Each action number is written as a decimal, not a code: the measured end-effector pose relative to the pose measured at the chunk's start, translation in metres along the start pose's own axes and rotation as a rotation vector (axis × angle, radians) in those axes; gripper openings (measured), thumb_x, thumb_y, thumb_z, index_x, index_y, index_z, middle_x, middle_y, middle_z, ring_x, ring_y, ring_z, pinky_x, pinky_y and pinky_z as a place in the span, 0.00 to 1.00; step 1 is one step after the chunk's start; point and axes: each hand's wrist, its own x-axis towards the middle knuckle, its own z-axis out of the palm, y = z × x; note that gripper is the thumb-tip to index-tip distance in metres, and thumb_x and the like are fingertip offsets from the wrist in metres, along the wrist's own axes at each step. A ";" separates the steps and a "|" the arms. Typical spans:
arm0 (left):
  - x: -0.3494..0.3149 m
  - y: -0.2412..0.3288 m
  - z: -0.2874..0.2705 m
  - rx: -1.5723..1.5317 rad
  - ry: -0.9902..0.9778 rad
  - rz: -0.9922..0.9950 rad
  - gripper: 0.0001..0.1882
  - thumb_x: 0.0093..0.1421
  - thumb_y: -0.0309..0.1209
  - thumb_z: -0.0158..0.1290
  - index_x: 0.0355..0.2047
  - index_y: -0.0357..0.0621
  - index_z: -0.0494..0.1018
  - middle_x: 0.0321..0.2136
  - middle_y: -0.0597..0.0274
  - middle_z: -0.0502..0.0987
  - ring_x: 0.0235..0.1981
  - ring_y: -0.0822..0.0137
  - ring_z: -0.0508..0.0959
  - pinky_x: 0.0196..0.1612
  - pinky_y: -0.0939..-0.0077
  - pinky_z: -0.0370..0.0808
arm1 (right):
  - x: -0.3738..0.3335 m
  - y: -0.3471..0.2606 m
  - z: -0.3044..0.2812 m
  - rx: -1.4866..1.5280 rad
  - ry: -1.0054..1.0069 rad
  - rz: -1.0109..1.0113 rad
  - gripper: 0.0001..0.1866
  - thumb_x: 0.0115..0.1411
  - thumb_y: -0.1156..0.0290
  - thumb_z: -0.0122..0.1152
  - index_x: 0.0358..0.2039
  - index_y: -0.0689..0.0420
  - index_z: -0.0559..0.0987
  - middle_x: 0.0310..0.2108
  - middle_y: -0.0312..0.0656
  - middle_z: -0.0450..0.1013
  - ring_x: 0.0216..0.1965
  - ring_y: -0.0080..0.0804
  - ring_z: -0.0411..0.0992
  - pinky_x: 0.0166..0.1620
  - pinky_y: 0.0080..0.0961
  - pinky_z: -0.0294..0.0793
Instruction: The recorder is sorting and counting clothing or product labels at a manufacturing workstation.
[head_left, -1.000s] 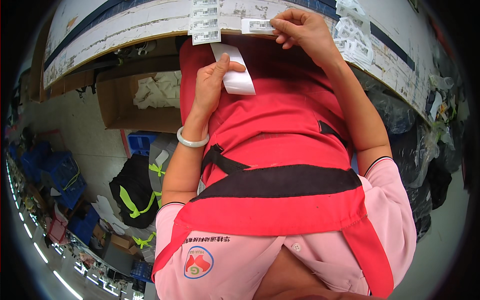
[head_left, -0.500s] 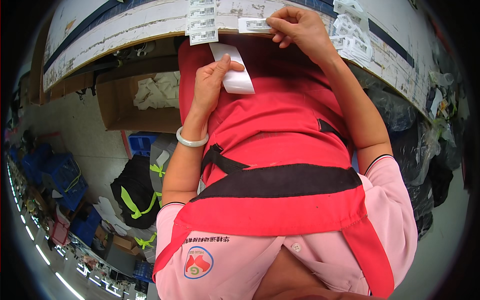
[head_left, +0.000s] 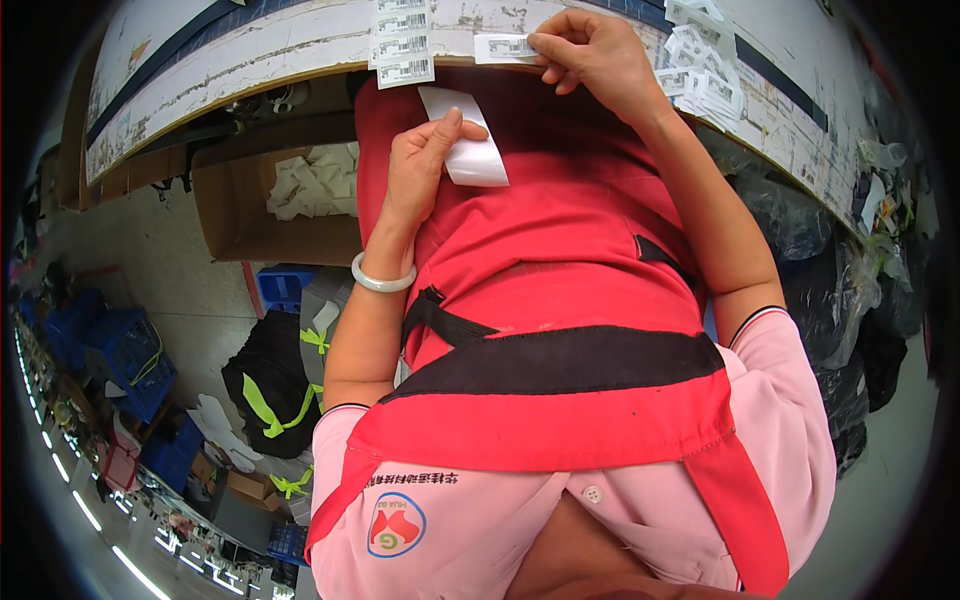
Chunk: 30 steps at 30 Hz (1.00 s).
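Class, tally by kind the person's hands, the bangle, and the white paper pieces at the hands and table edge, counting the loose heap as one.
Hands, left hand plus right hand: 2
Bangle: 1
Blank-faced strip in left hand: 1
Printed label piece in right hand: 1
Printed label strip: 1
Label heap: 1
Total: 7

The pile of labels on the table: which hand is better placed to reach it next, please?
Probably the right hand: it is nearer the pile of labels, though pinching a small label. The left hand is farther, holding a white strip.
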 end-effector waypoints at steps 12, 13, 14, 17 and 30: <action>0.000 -0.001 -0.004 -0.002 -0.010 0.017 0.21 0.66 0.42 0.49 0.31 0.34 0.79 0.25 0.62 0.78 0.25 0.76 0.76 0.30 0.84 0.72 | 0.007 0.009 0.003 -0.243 -0.023 -0.094 0.11 0.62 0.67 0.58 0.36 0.63 0.78 0.25 0.35 0.74 0.23 0.18 0.73 0.26 0.15 0.75; 0.001 -0.001 -0.005 -0.009 -0.011 0.010 0.21 0.66 0.42 0.49 0.31 0.34 0.79 0.25 0.62 0.78 0.25 0.76 0.76 0.30 0.84 0.72 | 0.007 0.009 0.002 -0.206 -0.026 -0.086 0.11 0.62 0.67 0.58 0.36 0.63 0.78 0.25 0.35 0.74 0.23 0.17 0.72 0.26 0.14 0.75; 0.001 -0.001 -0.004 -0.017 -0.012 0.003 0.21 0.66 0.42 0.49 0.31 0.34 0.79 0.25 0.62 0.78 0.24 0.76 0.76 0.30 0.84 0.72 | 0.008 0.010 0.000 -0.170 -0.031 -0.080 0.11 0.62 0.67 0.59 0.36 0.63 0.78 0.25 0.35 0.74 0.23 0.17 0.72 0.26 0.14 0.75; 0.001 -0.001 -0.003 -0.037 -0.005 -0.013 0.21 0.66 0.42 0.49 0.31 0.34 0.79 0.25 0.62 0.78 0.24 0.75 0.76 0.29 0.84 0.72 | 0.006 0.016 -0.010 -0.024 -0.083 -0.074 0.11 0.61 0.65 0.60 0.37 0.61 0.78 0.26 0.34 0.73 0.23 0.16 0.71 0.26 0.13 0.73; -0.004 -0.003 -0.004 0.067 0.070 0.035 0.19 0.67 0.40 0.49 0.32 0.34 0.79 0.27 0.62 0.79 0.27 0.75 0.76 0.32 0.82 0.71 | -0.047 0.011 -0.073 0.093 0.035 -0.075 0.11 0.61 0.64 0.61 0.37 0.59 0.78 0.25 0.31 0.72 0.22 0.14 0.69 0.26 0.11 0.70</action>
